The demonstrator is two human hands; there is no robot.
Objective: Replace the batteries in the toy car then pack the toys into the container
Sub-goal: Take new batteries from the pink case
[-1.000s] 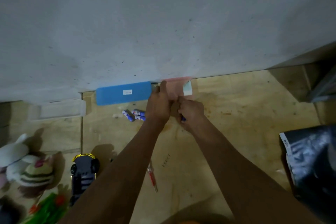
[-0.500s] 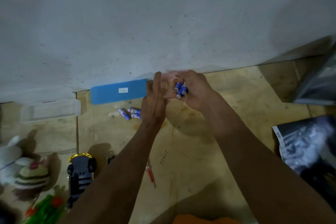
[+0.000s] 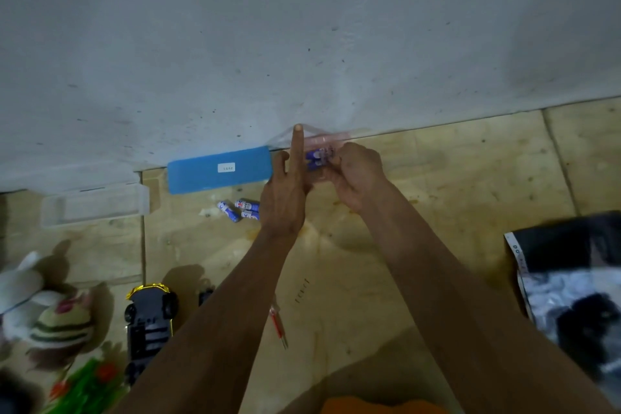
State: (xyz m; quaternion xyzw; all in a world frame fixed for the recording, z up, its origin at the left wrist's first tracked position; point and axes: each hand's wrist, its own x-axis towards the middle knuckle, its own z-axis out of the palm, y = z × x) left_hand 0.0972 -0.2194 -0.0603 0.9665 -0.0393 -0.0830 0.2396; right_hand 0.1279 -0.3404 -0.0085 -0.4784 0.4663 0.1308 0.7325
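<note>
My right hand (image 3: 356, 175) grips a small bunch of blue batteries (image 3: 317, 158) near the wall. They sit at or inside a thin clear pinkish plastic pouch (image 3: 326, 137). My left hand (image 3: 285, 202) holds the pouch's left side, with its forefinger straight up against the plastic. Three more blue batteries (image 3: 240, 209) lie loose on the wooden floor just left of that hand. The black toy car (image 3: 149, 323) with gold trim lies upside down at lower left. A red-handled screwdriver (image 3: 279, 326) lies beside my left forearm.
A blue lid (image 3: 218, 170) and a clear plastic container (image 3: 95, 205) sit along the grey wall. Plush toys (image 3: 43, 309) and a green toy (image 3: 87, 386) are at lower left. A small black part (image 3: 205, 296) lies by the car. A black printed bag (image 3: 571, 279) is on the right.
My right hand lifted the batteries clear, then brought them back down to the pouch. My left forefinger has straightened up along the plastic.
</note>
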